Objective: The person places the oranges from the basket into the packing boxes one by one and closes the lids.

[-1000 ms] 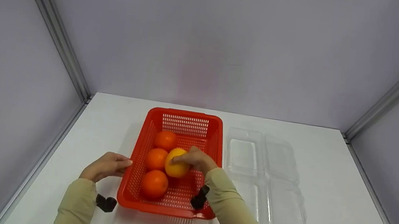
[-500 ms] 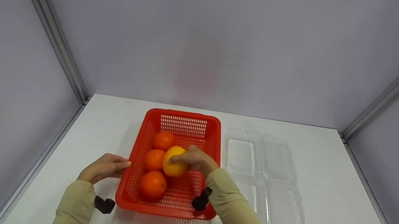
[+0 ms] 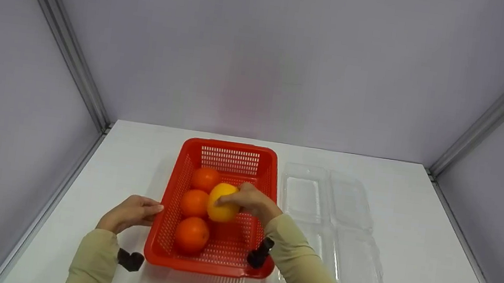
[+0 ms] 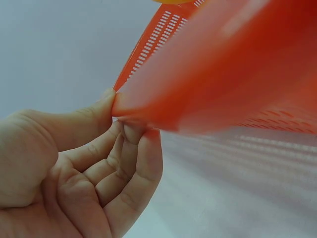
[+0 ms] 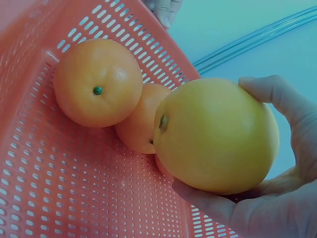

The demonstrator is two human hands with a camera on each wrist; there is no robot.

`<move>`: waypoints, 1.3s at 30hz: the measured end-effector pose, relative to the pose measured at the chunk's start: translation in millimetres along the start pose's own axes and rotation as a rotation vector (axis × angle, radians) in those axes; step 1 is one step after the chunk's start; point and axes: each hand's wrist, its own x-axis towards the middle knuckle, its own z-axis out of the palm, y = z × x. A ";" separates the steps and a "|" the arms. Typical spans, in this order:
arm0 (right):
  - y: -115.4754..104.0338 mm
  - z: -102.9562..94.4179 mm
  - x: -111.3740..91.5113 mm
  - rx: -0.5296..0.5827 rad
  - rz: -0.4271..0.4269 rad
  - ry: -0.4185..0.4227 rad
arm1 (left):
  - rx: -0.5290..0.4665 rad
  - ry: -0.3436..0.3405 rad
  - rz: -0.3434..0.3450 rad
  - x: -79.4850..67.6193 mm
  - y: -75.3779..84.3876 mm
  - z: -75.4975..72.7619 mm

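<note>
A red plastic basket (image 3: 205, 267) with slotted walls stands on the white table, holding three oranges: a rear one (image 3: 205, 179), a middle one (image 3: 195, 203) and a front one (image 3: 192, 235), lined up along its left side. My right hand (image 3: 252, 201) grips a rounded yellow fruit (image 3: 221, 209) over the basket, beside the middle orange. In the right wrist view this yellow fruit (image 5: 218, 136) sits between thumb and fingers, its stem end showing. My left hand (image 3: 132, 213) pinches the basket's left rim; the left wrist view shows thumb and fingers on the rim (image 4: 126, 106).
Right of the basket lie clear plastic containers (image 3: 342, 227) with several shallow sections, partly behind my right sleeve (image 3: 308, 268). White table surface (image 3: 431, 250) extends further right. Pale walls (image 3: 262, 56) enclose the back and both sides.
My right hand, still gripping the yellow fruit, has shifted slightly right and away from the middle orange. My left hand stays on the basket rim. The head view has drifted a little.
</note>
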 end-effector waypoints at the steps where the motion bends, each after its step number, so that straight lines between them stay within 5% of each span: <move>1: 0.1 -0.7 -0.5 0.000 -0.004 -0.001 | 0.001 0.001 0.000 0.0 0.2 0.0; 39: -3.7 -15.2 -20.6 -0.094 -0.057 0.019 | -0.014 0.011 -0.005 3.1 1.7 0.2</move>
